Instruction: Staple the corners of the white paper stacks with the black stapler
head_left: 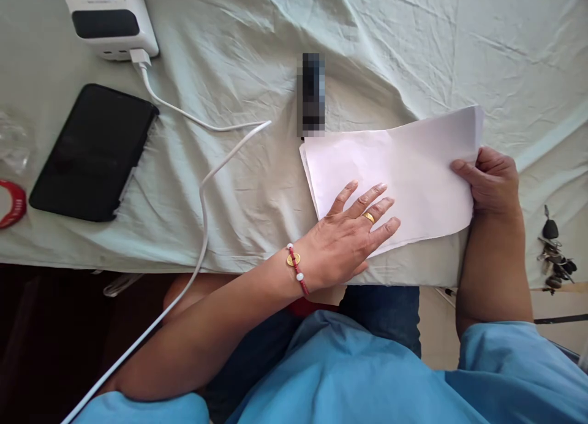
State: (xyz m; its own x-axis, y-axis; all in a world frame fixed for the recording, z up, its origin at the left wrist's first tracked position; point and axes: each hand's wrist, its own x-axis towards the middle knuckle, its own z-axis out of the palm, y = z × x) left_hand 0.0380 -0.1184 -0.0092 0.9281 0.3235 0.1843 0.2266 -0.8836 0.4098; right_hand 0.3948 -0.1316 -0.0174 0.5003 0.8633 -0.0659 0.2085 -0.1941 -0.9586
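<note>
A small stack of white paper sheets (413, 166) lies at the front edge of the cloth-covered table, its right side lifted slightly. My left hand (351, 231), with a ring and a red bracelet, rests flat on the lower left part of the sheets, fingers spread. At the right edge, my right hand (493, 179) pinches the paper, thumb on top and the other fingers curled at the edge and partly hidden. Just beyond the paper's upper left corner is a dark upright object (312, 93), blurred by pixelation, so its kind cannot be made out.
A black tablet or large phone (94, 154) lies at the left. Behind it sits a white power bank (113, 26) with a white cable (204, 209) running across the table to my left arm. A bunch of keys (555, 252) lies at the right edge, a red ring (13, 204) far left.
</note>
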